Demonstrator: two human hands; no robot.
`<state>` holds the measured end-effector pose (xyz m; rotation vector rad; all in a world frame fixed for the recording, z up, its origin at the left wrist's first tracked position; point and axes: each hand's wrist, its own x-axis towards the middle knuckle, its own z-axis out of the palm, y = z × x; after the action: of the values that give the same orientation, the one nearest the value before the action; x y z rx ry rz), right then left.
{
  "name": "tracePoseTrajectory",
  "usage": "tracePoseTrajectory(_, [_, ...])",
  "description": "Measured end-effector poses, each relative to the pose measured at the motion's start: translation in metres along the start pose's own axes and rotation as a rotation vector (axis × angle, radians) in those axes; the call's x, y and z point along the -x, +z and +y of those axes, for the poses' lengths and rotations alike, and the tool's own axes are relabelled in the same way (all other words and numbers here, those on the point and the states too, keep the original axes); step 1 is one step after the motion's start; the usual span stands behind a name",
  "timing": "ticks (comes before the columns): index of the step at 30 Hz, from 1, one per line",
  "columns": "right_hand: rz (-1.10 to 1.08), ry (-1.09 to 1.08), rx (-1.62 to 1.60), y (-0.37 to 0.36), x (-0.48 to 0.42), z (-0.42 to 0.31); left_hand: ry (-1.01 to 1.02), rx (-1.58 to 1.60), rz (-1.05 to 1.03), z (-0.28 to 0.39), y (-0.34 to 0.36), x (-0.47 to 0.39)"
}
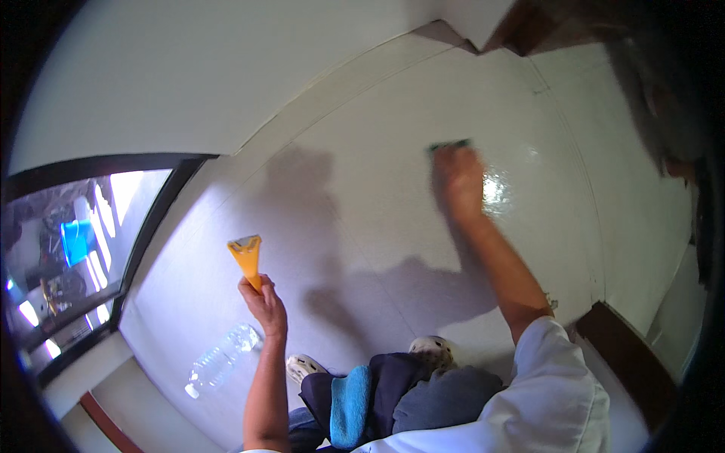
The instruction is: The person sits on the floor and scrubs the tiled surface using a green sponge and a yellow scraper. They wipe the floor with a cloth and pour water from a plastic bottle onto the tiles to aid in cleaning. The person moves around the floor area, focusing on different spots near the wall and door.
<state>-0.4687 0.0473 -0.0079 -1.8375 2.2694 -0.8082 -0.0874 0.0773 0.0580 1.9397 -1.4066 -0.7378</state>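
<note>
My left hand (264, 306) grips the handle of a yellow scraper (247, 259), its head pointing up and away from me. Farther out, my right hand (461, 184) is blurred and closed over a dark green scouring pad (451, 145), which lies against the pale, glossy floor (385, 192). The palm hides most of the pad. Left of my left forearm, a clear plastic bottle (221, 359) with a white cap lies on its side. A blue cloth (349, 405) hangs over my dark trousers, above my light-coloured clogs (431, 350).
A pale wall (158, 85) borders the floor at upper left. Through a dark-framed glass opening (153, 226) at left, a blue bucket (77, 240) shows. Brown trim (626, 359) edges the lower right. The dark shapes at the right rim are too blurred to identify.
</note>
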Motion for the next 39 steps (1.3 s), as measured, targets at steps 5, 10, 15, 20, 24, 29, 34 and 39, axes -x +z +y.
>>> tracePoseTrajectory(5, [-0.689, -0.124, 0.194, 0.027, 0.055, -0.086, -0.031, 0.053, -0.018, 0.043, -0.017, -0.009])
tracePoseTrajectory(10, [-0.193, -0.480, -0.084, 0.016, 0.056, -0.077, 0.050, 0.104, -0.240, 0.052, -0.036, 0.017])
tracePoseTrajectory(15, [-0.347, -0.534, -0.021, 0.000, 0.081, -0.103, 0.036, 0.133, -0.331, 0.012, -0.062, 0.037])
tracePoseTrajectory(20, [-0.269, -0.398, 0.220, 0.024, 0.080, -0.089, 0.055, 0.127, -0.455, -0.006, -0.086, 0.064])
tracePoseTrajectory(24, [-0.287, -0.499, 0.380, 0.018, 0.093, -0.101, 0.088, 0.167, -0.507, -0.024, -0.104, 0.074])
tracePoseTrajectory(29, [-0.352, -0.541, 0.622, 0.009, 0.079, -0.109, 0.030, 0.408, -0.499, -0.045, -0.097, 0.087])
tracePoseTrajectory(34, [-0.452, -0.583, 0.645, -0.001, 0.086, -0.127, -0.066, 0.551, -0.442, -0.059, -0.092, 0.095])
tracePoseTrajectory(39, [-0.471, -0.531, 0.697, 0.006, 0.072, -0.126, -0.086, 0.600, -0.410, -0.044, -0.079, 0.092])
